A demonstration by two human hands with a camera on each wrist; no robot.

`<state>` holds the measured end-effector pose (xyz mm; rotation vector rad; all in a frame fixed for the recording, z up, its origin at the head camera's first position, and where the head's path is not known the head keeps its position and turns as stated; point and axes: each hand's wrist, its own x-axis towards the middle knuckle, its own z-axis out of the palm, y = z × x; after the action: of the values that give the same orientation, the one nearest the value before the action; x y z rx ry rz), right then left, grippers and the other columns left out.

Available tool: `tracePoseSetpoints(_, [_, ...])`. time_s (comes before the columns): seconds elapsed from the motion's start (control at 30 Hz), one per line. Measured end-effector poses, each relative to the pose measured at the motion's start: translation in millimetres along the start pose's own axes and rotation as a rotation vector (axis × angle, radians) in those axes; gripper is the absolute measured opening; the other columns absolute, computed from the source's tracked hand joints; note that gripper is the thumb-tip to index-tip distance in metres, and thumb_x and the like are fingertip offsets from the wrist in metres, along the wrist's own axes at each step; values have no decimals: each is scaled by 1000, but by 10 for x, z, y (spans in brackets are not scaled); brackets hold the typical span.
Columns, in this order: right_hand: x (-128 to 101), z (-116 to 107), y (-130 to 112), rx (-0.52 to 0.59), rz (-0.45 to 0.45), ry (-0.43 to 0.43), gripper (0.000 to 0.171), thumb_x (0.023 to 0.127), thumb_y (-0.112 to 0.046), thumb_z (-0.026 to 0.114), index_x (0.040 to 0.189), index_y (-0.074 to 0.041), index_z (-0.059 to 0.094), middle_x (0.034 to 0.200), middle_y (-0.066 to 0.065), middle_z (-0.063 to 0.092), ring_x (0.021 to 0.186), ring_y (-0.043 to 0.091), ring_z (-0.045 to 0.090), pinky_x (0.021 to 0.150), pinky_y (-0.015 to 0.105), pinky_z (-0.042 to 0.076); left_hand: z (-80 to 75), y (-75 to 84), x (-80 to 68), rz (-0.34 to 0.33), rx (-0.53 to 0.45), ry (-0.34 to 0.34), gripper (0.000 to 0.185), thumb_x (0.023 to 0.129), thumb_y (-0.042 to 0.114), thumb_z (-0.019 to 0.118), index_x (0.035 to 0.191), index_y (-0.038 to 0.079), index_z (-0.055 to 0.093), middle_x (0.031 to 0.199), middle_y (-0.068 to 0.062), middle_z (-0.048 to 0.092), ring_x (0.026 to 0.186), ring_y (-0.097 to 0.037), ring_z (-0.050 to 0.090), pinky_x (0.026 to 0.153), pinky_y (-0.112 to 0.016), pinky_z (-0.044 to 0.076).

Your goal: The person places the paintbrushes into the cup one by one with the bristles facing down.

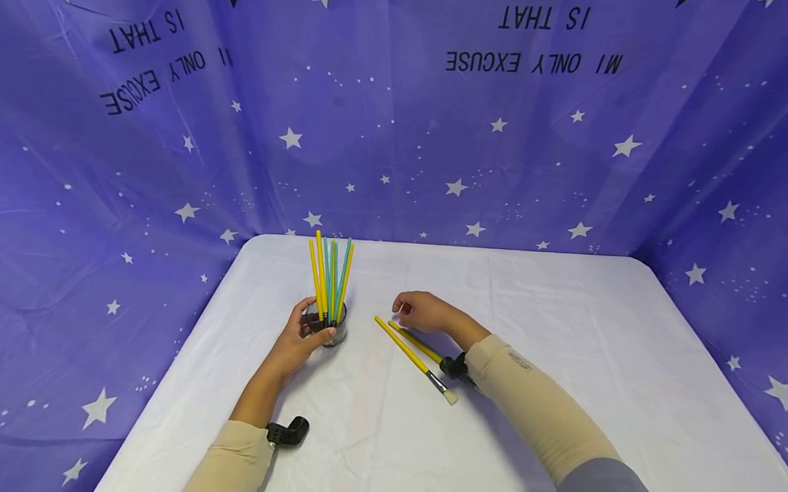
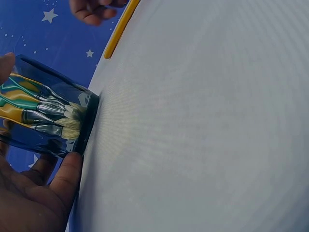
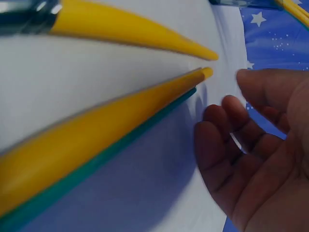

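My left hand [image 1: 297, 349] grips a clear glass [image 1: 341, 335] that stands on the table, thumb on the near side. Several paintbrushes [image 1: 321, 276] with yellow and teal handles lean in it, bristles down, as their pale bristles [image 2: 70, 130] in the left wrist view confirm. My right hand [image 1: 426, 312] hovers with loosely bent fingers and nothing in them, beside the handle tips of brushes on the table. One yellow paintbrush [image 1: 405, 346] lies nearest the glass; another yellow paintbrush [image 3: 111, 113] lies with a teal handle [image 3: 120, 151] along it, their far ends hidden under my right forearm.
A white cloth covers the table [image 1: 361, 447], which has rounded back corners. Purple curtains [image 1: 423, 167] with stars and lettering hang behind and at both sides. Each wrist carries a small black camera, the left one [image 1: 288, 431] sticking out over the cloth.
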<state>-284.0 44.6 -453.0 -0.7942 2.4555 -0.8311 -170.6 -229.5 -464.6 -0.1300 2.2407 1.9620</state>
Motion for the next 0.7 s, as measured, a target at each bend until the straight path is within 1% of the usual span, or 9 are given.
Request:
tracePoseSetpoints(0.13, [-79,-32,23,-3,40,-92,18,93,-3,63,110,-7,63,87,2,59,67,14,51,61,27,44,15,86,-52,-5,3,-4,82,92,14,70,155,17,17,143,-23,42,128,-32,44,97,-35,37])
tracePoseSetpoints(0.23, [-135,-65,14,46,76,-166,20,92,1,61,111,-5,62,82,4,56,58,15,49,57,27,43,7,41,-24,-1,6,2,83,92,15,71,155,19,17,144,-22,42,129,-31,44,97,-35,37])
tracePoseSetpoints(0.37, [-174,-77,20,77,106,-225,22,93,4,57,113,-5,61,78,5,53,56,16,47,55,27,42,6,4,4,3,7,6,83,92,14,70,156,18,16,143,-23,42,128,-31,44,98,-35,37])
tracePoseSetpoints(0.47, [-177,-66,20,59,111,-235,25,92,6,54,113,-6,61,79,4,52,56,15,46,55,26,41,26,75,-43,3,3,-2,83,92,13,70,155,16,17,143,-24,42,128,-32,44,99,-37,37])
tracePoseSetpoints(0.53, [-170,-50,20,41,111,-231,27,91,8,53,112,-6,61,78,4,52,56,15,46,55,25,41,44,137,-87,0,6,-6,82,92,12,69,155,15,17,143,-25,42,128,-33,44,99,-38,36])
tracePoseSetpoints(0.6, [-160,-33,19,35,116,-220,28,90,10,53,110,-7,62,77,4,51,55,14,46,54,25,41,51,165,-108,0,7,-6,82,92,13,69,155,15,17,143,-25,41,129,-33,43,101,-40,36])
tracePoseSetpoints(0.7, [-146,-11,23,23,114,-200,28,88,11,53,106,-8,63,76,4,50,55,14,46,53,26,41,32,61,-39,1,6,10,82,92,14,70,155,18,17,143,-23,42,129,-32,43,100,-39,36])
